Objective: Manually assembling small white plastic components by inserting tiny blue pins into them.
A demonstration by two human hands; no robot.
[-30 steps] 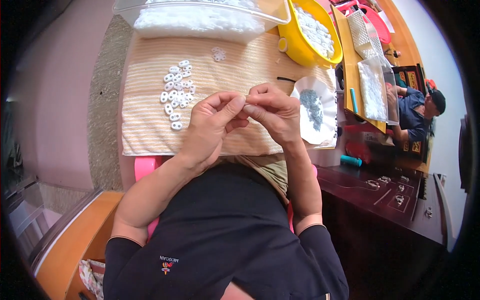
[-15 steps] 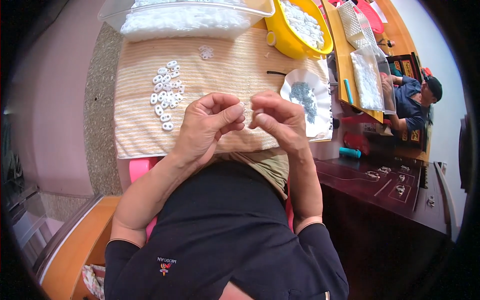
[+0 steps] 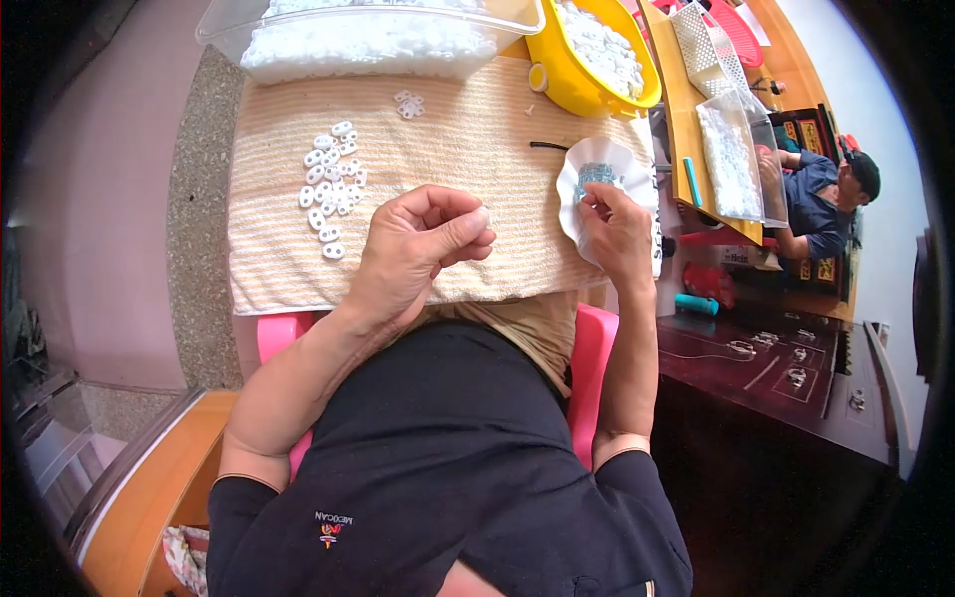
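My left hand is closed in a pinch above the middle of the striped towel. Whatever sits between its thumb and fingertips is too small to make out. Over at the right, my right hand reaches into a white wavy-rimmed dish. Its fingers are drawn together at a heap of tiny grey-blue pieces; what they grip is hidden. Left of my left hand lies a cluster of small white oval parts with two holes each. Farther off is a small group of white pieces.
A clear bin of white parts stands at the far edge, beside a yellow tub of white pieces. A black stick lies by the dish. At the right, another person works beside a clear container.
My right hand has moved right, away from my left hand, and come down into the white dish. My left hand has stayed nearly in place, still pinched.
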